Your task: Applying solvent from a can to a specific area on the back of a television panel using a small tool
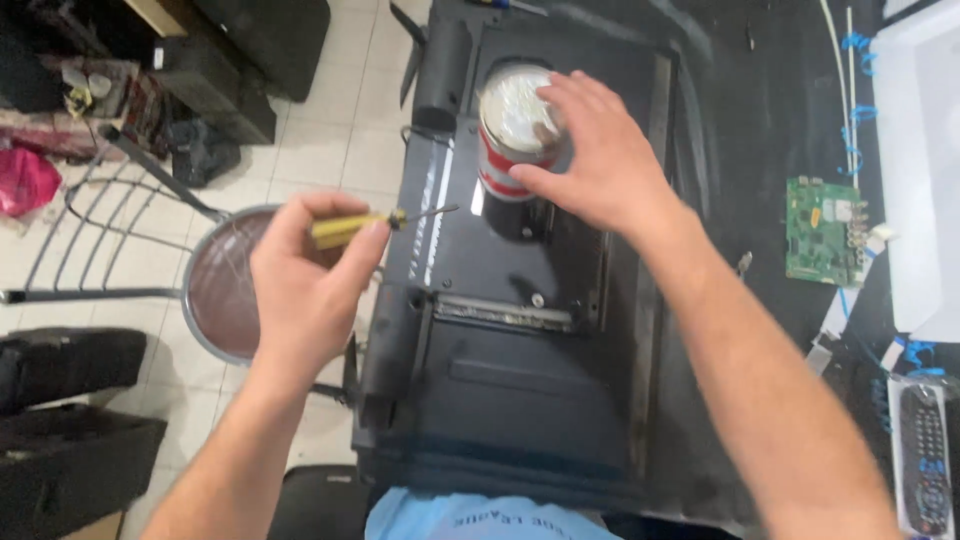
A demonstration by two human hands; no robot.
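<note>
Right hand (600, 160): fingers spread and curled over the rim of the tin can (515, 130), thumb on its red-and-white side; it has hold of the can.
Left hand (305, 275): fingers closed round the yellow handle of the screwdriver (375, 224).
Can position: upright on the upper part of the black back panel (520, 400), which lies flat on the desk (760, 120).
Key relation: the can lies up and to the right of the screwdriver tip, apart from it; the right hand is the nearer (already touching).
Screwdriver axis: nearly level, tip pointing right toward the can.
Counts: one can, one screwdriver, one green circuit board (825, 230), one remote control (925, 455), one round stool (215, 290).
</note>
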